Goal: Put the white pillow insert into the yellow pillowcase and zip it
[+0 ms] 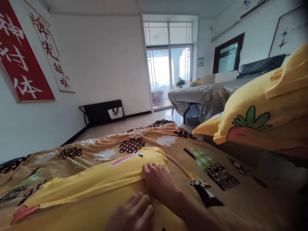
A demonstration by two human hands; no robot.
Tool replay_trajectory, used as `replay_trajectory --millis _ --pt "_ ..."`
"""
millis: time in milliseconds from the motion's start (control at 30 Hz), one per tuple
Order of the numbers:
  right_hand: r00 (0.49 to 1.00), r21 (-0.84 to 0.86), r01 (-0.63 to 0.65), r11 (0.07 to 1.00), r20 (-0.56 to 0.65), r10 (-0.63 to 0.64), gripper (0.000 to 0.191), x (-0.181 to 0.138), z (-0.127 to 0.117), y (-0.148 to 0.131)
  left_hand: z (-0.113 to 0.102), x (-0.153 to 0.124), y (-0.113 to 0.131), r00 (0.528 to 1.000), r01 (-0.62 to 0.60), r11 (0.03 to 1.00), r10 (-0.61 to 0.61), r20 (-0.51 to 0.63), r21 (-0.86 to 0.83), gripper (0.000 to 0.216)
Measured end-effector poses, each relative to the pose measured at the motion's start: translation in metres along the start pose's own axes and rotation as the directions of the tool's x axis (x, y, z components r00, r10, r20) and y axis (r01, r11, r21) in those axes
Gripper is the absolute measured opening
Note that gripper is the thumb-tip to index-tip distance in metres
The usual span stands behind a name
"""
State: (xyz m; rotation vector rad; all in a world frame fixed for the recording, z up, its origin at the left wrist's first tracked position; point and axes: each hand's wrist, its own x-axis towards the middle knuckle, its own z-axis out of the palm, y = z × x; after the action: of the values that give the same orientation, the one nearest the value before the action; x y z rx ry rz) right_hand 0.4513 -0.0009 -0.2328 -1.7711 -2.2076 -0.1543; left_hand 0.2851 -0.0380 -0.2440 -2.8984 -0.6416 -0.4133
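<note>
Yellow cloth (pixel 79 189), one: laid lengthwise over the patterned blanket (pixel 175 160), from the lower left to the middle of the view, a pink print (pixel 25 213) at its left end. Right hand (pixel 157 180): on the right end of the cloth, fingers bent and close together over the upper layer; whether they pinch it or only press, cannot be told. Left hand (pixel 134 211): nearer the camera, blurred, fingers curled above or on the cloth; its grip cannot be told. Condition, by judgement part-way: done, the cloth laid out long, one layer over another, the upper edge fairly straight; outstanding, creases along that edge and a rumpled right end; near portion cut off by the frame, not assessed. Pillow (pixel 260 96), yellow, printed pink and green: at right, well apart from both hands. Further back: table (pixel 192 93) under plastic sheeting, with plant (pixel 180 82) beyond its near edge; black bench (pixel 98 112) by the wall, white bag (pixel 116 113) at its right end
</note>
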Motion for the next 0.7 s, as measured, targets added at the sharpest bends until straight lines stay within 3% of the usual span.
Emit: replay_trajectory --millis 100,233,467,600,700 --pt "0.993 -0.002 -0.104 0.995 -0.055 0.104 0.029 0.018 0.007 0.01 -0.01 0.017 -0.009 0.978 0.163 0.987 -0.163 0.133 0.013 0.035" --pt "0.985 -0.006 -0.157 0.988 -0.076 0.156 0.024 0.029 0.003 0.03 -0.019 0.029 -0.018 0.927 0.268 0.963 -0.248 0.283 -0.034 0.055" --pt "0.938 0.038 -0.228 0.973 -0.258 0.23 0.02 0.032 0.004 0.037 -0.007 0.064 -0.056 0.892 0.4 0.875 -0.305 0.333 -0.272 0.056" --pt "0.93 0.049 -0.23 0.972 -0.282 0.234 0.018 0.036 0.01 0.045 0.016 0.1 -0.079 0.925 0.312 0.899 -0.215 0.312 -0.307 0.053" --pt "0.933 0.062 -0.248 0.967 -0.253 0.256 0.02 0.041 0.013 0.055 0.033 0.116 -0.089 0.934 0.302 0.911 -0.224 0.278 -0.282 0.052"
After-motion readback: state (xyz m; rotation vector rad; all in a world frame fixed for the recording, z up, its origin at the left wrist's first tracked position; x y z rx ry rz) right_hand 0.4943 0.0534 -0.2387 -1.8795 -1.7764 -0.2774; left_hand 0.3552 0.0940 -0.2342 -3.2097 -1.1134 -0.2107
